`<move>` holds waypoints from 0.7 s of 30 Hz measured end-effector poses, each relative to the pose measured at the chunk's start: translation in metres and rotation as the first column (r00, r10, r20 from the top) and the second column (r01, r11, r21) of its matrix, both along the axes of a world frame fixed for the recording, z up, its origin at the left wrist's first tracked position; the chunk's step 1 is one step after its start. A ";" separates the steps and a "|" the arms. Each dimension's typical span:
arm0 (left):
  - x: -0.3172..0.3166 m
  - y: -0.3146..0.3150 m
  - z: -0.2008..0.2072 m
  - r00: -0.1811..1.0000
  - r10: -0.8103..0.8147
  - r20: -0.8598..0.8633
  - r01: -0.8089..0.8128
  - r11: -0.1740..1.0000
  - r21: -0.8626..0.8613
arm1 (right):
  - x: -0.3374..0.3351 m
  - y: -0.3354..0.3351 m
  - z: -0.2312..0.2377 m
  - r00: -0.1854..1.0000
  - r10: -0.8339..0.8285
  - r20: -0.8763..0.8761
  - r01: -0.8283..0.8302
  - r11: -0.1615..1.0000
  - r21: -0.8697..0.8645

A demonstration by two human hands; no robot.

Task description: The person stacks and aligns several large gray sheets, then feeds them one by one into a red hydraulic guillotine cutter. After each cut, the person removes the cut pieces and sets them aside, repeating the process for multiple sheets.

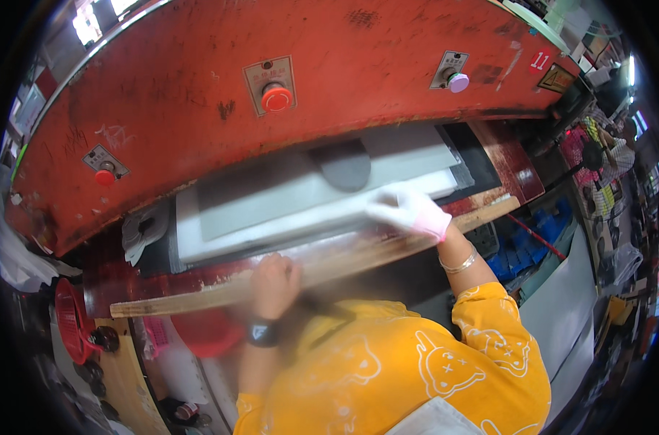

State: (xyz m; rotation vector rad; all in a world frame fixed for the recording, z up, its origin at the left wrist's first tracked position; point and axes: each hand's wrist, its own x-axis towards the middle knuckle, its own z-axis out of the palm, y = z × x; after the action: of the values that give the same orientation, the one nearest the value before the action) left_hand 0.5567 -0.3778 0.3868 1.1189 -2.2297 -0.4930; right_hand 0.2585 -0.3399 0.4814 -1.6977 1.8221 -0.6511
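Observation:
My left hand (275, 285), bare and with a dark band at the wrist, rests at a long wooden strip (199, 295) along the table's front edge. Its fingers look curled; what they hold, if anything, is hidden. My right hand (409, 212) wears a white glove with a pink cuff and is smeared by motion. It is over the front edge of a thick white board (192, 243), which lies under the red machine. A grey-white sheet (271, 196) covers much of the board, and a darker grey rounded piece (346, 165) lies on it.
The red machine body (177, 94) overhangs the work, with a large red button (276, 98) at its middle. Pale cut pieces (144, 230) lie left of the board. A red basket (70, 319) stands at left, blue crates (518, 246) at right. Another person (615, 156) is farther right.

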 end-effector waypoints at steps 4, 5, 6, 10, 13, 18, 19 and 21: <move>0.009 0.025 0.008 0.984 -0.109 0.140 0.085 0.982 0.168 | 0.027 -0.043 -0.007 0.884 -0.243 -0.401 0.143 0.954 -0.263; 0.010 0.029 0.012 0.978 -0.155 0.140 0.122 0.967 0.223 | 0.038 -0.053 -0.009 0.881 -0.215 -0.421 0.140 0.969 -0.203; 0.008 0.033 0.015 0.978 -0.207 -0.013 0.206 0.965 0.162 | 0.053 -0.057 -0.014 0.857 -0.217 -0.468 0.153 0.973 -0.171; 0.000 0.042 0.019 0.982 -0.142 -0.124 0.124 0.983 -0.138 | 0.083 -0.052 -0.023 0.767 -0.269 -0.582 0.272 0.959 -0.085; -0.002 0.050 0.014 0.997 -0.063 0.034 0.066 0.993 -0.100 | 0.085 -0.031 -0.022 0.773 -0.283 -0.568 0.296 0.953 -0.071; 0.014 0.071 0.001 0.998 -0.061 0.016 0.062 0.998 -0.031 | 0.069 0.000 -0.011 0.947 -0.259 -0.188 0.231 0.960 -0.157; 0.015 0.073 0.000 0.998 -0.062 0.008 0.063 0.997 -0.035 | 0.061 0.004 -0.008 0.968 -0.242 -0.070 0.225 0.955 -0.194; 0.019 0.075 -0.003 0.998 -0.062 -0.002 0.062 0.997 -0.036 | 0.047 0.006 -0.006 0.949 -0.075 0.308 0.148 0.964 -0.220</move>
State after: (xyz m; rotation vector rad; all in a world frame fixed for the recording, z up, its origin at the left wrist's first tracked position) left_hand 0.5759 -0.3031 0.3840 1.0323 -2.2676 -0.4776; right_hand 0.3054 -0.3340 0.4757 -1.5483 1.6851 -1.1524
